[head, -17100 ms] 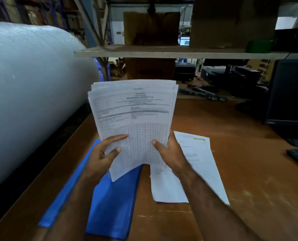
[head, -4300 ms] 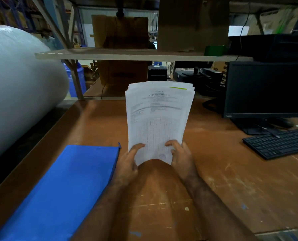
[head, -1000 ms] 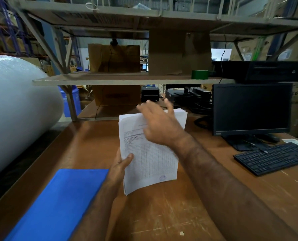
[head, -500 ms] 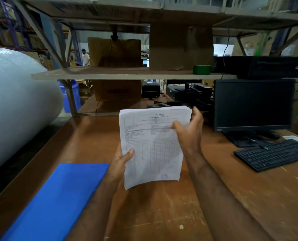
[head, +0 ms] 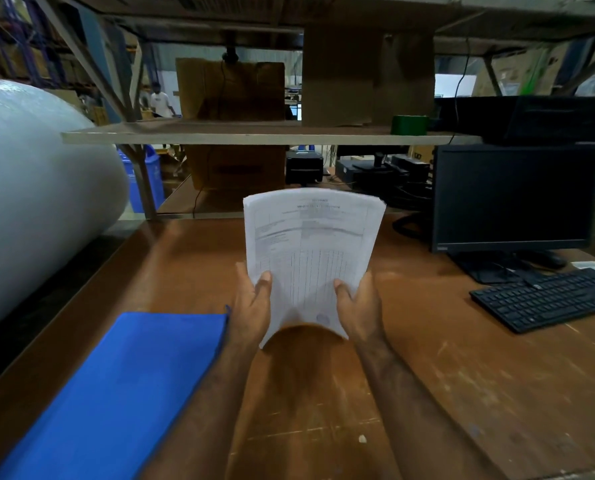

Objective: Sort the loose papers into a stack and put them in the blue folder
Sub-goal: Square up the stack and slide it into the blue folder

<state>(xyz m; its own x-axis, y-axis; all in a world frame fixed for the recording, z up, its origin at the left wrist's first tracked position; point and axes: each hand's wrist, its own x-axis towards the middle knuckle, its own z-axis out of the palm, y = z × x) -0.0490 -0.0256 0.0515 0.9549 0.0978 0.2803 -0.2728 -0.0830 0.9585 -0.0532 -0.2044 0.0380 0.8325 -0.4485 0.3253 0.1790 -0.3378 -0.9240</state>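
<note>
A stack of white printed papers (head: 311,251) stands upright above the wooden desk, its lower edge bowed. My left hand (head: 252,308) grips its lower left edge with the thumb on the front sheet. My right hand (head: 358,308) grips the lower right edge the same way. The blue folder (head: 116,386) lies flat and closed on the desk to the left of my left forearm.
A large roll of bubble wrap (head: 36,202) fills the left side. A black monitor (head: 514,199) and black keyboard (head: 549,297) stand at the right. A low shelf board (head: 254,135) with a green tape roll (head: 409,125) spans above the desk's far edge. A person walks far behind.
My right hand has come down from the stack's top right edge to its lower right corner. Both hands now hold the bottom, and the stack sits lower and more squared.
</note>
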